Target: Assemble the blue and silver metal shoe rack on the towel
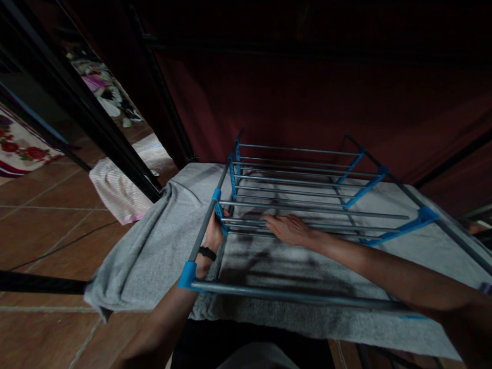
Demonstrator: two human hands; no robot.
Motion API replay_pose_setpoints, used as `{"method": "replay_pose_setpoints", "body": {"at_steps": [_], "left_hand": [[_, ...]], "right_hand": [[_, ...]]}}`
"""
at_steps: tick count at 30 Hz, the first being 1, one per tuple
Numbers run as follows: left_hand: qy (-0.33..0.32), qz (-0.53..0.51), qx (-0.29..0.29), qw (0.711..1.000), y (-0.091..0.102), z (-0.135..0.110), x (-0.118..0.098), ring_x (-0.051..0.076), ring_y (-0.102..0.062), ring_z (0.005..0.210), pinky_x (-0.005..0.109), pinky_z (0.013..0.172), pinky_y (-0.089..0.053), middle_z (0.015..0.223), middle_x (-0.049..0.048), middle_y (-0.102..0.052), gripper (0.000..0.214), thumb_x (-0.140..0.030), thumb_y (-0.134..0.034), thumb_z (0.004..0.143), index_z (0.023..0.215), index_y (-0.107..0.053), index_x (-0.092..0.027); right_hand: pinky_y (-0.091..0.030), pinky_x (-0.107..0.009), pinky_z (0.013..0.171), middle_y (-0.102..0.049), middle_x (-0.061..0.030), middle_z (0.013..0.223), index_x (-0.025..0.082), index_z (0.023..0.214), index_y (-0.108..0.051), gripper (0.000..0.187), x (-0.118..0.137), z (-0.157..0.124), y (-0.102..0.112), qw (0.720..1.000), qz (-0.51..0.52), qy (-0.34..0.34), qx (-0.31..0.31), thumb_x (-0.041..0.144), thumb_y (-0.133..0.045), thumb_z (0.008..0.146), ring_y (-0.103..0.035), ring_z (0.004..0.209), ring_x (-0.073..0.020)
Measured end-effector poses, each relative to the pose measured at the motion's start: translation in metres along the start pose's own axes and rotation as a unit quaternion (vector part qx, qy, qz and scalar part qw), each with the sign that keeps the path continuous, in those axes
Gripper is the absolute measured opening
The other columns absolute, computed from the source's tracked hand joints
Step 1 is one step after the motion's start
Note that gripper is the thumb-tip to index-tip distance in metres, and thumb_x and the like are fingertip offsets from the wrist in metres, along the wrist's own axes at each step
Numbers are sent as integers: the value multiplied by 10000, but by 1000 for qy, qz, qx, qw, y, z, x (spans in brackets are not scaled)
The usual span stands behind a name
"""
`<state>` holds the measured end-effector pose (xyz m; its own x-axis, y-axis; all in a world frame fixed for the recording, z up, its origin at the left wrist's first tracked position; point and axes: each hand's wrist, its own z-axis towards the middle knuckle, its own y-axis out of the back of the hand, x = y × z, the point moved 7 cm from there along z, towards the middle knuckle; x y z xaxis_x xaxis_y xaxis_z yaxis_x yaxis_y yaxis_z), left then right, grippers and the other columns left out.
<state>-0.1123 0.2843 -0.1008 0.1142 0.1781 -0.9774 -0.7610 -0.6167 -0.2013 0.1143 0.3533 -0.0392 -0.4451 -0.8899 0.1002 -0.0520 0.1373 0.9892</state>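
A metal drying rack [307,205] with grey bars and blue plastic joints stands in front of me. A grey towel [154,241] lies spread below the bars and hangs over the left side. My left hand [215,233], with a black band at the wrist, reaches up from below and grips a blue joint on the left rail. My right hand [290,228] lies over the thin bars near the middle with its fingers stretched out flat, pointing left, and holds nothing.
A dark red curtain [326,97] hangs behind the rack. A black frame post [96,128] slants at the left. On the brown tiled floor [46,230] lie a pale striped cloth [115,189] and a flowered rug [23,146].
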Motion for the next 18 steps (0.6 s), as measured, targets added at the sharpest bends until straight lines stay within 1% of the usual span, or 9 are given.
{"method": "replay_pose_setpoints", "body": {"at_steps": [3, 5, 7, 9, 11, 13, 15, 18], "left_hand": [[-50, -1, 13, 999, 11, -6, -10, 186, -592, 769, 368, 745, -457, 791, 31, -651, 409, -532, -409, 942, 805, -610, -203], [-77, 34, 43, 995, 17, -11, -19, 247, -626, 935, 406, 871, -471, 907, 56, -689, 310, -478, -503, 906, 857, -652, -210], [-75, 75, 96, 990, 20, -14, -25, 299, -609, 1067, 446, 963, -455, 1030, 76, -700, 238, -422, -619, 840, 947, -672, -216], [-57, 103, 155, 981, 20, -15, -26, 327, -583, 1145, 464, 1005, -445, 1135, 93, -683, 355, -378, -712, 773, 1081, -649, -214], [-42, 121, 197, 972, 20, -11, -24, 323, -582, 1157, 455, 1010, -447, 1164, 97, -667, 512, -350, -774, 728, 1190, -602, -212], [-40, 149, 214, 965, 22, -3, -20, 301, -601, 1115, 444, 1003, -450, 1122, 85, -670, 569, -341, -806, 707, 1218, -592, -212], [-46, 180, 225, 956, 23, 7, -15, 284, -617, 1062, 440, 988, -459, 1073, 72, -675, 535, -362, -816, 699, 1176, -626, -213], [-50, 207, 250, 945, 23, 18, -8, 276, -623, 1037, 432, 982, -465, 1053, 66, -680, 469, -405, -810, 699, 1103, -667, -212]], "right_hand": [[-442, -293, 701, -709, -73, 1071, 254, 1317, -508, 382, -1, 0, 1, 1000, 9, -2, -7, 380, -279, 1038, -680, 868, -215], [-440, -292, 703, -708, -63, 1077, 271, 1329, -503, 389, -2, 0, 0, 1000, 17, -3, -8, 400, -281, 1038, -681, 883, -217], [-436, -288, 694, -711, -58, 1060, 277, 1328, -506, 378, -3, 0, 0, 1000, 19, -3, -4, 395, -300, 1034, -682, 878, -216], [-431, -283, 679, -715, -57, 1035, 277, 1321, -512, 366, -2, 0, -1, 1000, 18, -3, 1, 386, -318, 1030, -682, 861, -214], [-428, -280, 673, -717, -57, 1020, 276, 1319, -514, 361, -2, 0, 1, 1000, 18, -4, 1, 381, -323, 1031, -683, 853, -212], [-426, -277, 679, -717, -58, 1022, 274, 1314, -517, 357, -1, 0, 2, 1000, 21, -3, -1, 383, -325, 1032, -684, 860, -210], [-427, -273, 689, -718, -58, 1025, 271, 1302, -524, 353, -1, 0, 3, 1000, 25, -3, 0, 387, -327, 1033, -684, 873, -209], [-429, -276, 705, -720, -58, 1029, 268, 1293, -531, 352, -1, -1, 4, 999, 32, -3, 2, 393, -331, 1032, -686, 893, -215]]}}
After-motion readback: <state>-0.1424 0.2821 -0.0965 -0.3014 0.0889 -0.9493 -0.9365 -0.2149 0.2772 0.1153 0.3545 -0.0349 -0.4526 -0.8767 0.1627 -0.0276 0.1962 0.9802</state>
